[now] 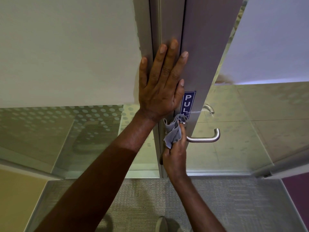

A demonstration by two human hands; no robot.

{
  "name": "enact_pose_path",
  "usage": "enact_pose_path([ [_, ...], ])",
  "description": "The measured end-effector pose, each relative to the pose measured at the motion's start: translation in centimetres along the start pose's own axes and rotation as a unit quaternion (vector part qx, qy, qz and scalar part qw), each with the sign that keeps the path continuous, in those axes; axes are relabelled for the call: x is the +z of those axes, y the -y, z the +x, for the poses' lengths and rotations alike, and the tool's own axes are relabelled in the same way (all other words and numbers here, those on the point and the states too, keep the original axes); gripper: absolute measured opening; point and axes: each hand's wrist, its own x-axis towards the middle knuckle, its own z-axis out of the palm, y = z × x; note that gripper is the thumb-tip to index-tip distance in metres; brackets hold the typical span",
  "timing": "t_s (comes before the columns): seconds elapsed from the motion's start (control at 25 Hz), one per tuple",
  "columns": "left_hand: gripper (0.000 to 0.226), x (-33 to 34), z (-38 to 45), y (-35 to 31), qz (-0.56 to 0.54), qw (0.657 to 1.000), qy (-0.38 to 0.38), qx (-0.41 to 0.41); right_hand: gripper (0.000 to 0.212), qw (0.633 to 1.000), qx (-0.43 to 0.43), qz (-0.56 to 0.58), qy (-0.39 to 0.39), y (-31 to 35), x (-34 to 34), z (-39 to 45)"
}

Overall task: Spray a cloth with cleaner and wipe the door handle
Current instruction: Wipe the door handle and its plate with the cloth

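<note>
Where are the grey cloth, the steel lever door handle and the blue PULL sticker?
grey cloth (173, 133), head view, bunched middle.
steel lever door handle (205, 139), head view, horizontal bar.
blue PULL sticker (189, 99), head view, upper letters.

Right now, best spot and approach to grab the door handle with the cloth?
Take the door handle on its straight horizontal bar, between the base and the bend at its right end. Come from the front, wrapping the cloth around it: the bar stands off the door frame, so fingers should fit behind.

Crumpled grey cloth (173, 133) against steel door handle (204, 138)
</note>
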Motion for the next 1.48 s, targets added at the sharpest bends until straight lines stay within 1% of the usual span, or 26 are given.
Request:
enact_pose_path([
  [0.08, 0.054, 0.1, -0.1, 0.0, 0.001, 1.000, -0.001, 0.004, 0.100, 1.000, 0.016, 0.001, 0.009, -0.7, 0.4, -0.5],
  [0.12, 0.054, 0.1, -0.1, 0.0, 0.002, 1.000, -0.002, 0.004, 0.098, 1.000, 0.017, -0.003, 0.010, -1.2, 0.6, -0.5],
  [0.32, 0.054, -0.1, 0.0, 0.0, -0.003, 1.000, 0.000, 0.006, 0.084, 0.997, 0.031, -0.051, 0.040, -3.9, 0.7, -0.8],
  [0.48, 0.054, -0.1, 0.0, 0.1, -0.007, 1.000, 0.001, 0.007, 0.063, 0.995, 0.018, -0.057, 0.077, -7.2, 0.1, -1.9],
  [0.56, 0.054, 0.0, 0.0, 0.1, -0.003, 1.000, 0.002, 0.010, 0.058, 0.993, 0.023, -0.087, 0.078, -8.8, -0.3, -2.5],
  [0.76, 0.054, 0.1, 0.0, 0.1, -0.002, 1.000, 0.004, 0.010, 0.064, 0.987, 0.069, -0.125, 0.079, -10.5, -0.5, -2.6],
  [0.84, 0.054, 0.0, 0.1, 0.1, -0.004, 1.000, 0.004, 0.007, 0.070, 0.982, 0.064, -0.145, 0.101, -11.1, -1.0, -2.8],
  [0.88, 0.054, -0.1, 0.1, 0.1, -0.005, 1.000, 0.003, 0.006, 0.065, 0.977, 0.077, -0.164, 0.116, -11.9, -1.4, -3.1],
  [0.92, 0.054, -0.1, 0.1, 0.1, -0.007, 1.000, 0.002, 0.006, 0.051, 0.971, 0.129, -0.170, 0.110, -12.5, -2.0, -3.4],
  [0.96, 0.054, -0.1, 0.2, 0.0, -0.008, 1.000, 0.002, 0.008, 0.034, 0.961, 0.185, -0.187, 0.084, -13.0, -2.5, -3.5],
  [1.0, 0.054, -0.1, 0.2, 0.0, -0.008, 1.000, 0.003, 0.009, 0.025, 0.947, 0.247, -0.196, 0.057, -13.7, -3.1, -3.6],
  [1.04, 0.054, -0.2, 0.2, 0.0, -0.006, 1.000, 0.003, 0.010, 0.021, 0.933, 0.307, -0.183, 0.032, -14.1, -3.8, -3.6],
  [1.08, 0.054, -0.1, 0.2, 0.0, -0.006, 1.000, 0.003, 0.009, 0.016, 0.926, 0.351, -0.142, 0.009, -14.6, -4.4, -3.6],
  [1.12, 0.054, -0.1, 0.1, 0.0, -0.008, 1.000, 0.002, 0.008, 0.015, 0.922, 0.377, -0.093, -0.019, -14.4, -4.9, -3.6],
  [1.16, 0.055, 0.0, 0.1, 0.0, -0.009, 1.000, 0.000, 0.007, 0.017, 0.925, 0.373, -0.057, -0.041, -13.7, -5.2, -3.4],
  [1.24, 0.055, 0.1, 0.0, 0.1, -0.009, 1.000, -0.003, 0.005, 0.027, 0.939, 0.335, 0.025, -0.075, -11.1, -4.5, -2.9],
  [1.32, 0.055, 0.1, 0.0, 0.1, -0.010, 1.000, -0.003, 0.008, 0.035, 0.953, 0.283, 0.055, -0.096, -8.9, -2.7, -1.7],
  [1.36, 0.055, 0.1, 0.0, 0.1, -0.013, 1.000, -0.003, 0.009, 0.033, 0.961, 0.256, 0.044, -0.099, -8.0, -1.7, -1.1],
  [1.44, 0.055, 0.1, -0.1, 0.0, -0.009, 1.000, -0.001, 0.009, 0.026, 0.977, 0.185, -0.026, -0.104, -7.0, -0.1, -0.5],
  [1.48, 0.055, 0.1, -0.1, 0.0, -0.007, 1.000, 0.000, 0.009, 0.027, 0.980, 0.152, -0.071, -0.106, -7.1, 0.3, -0.5],
])
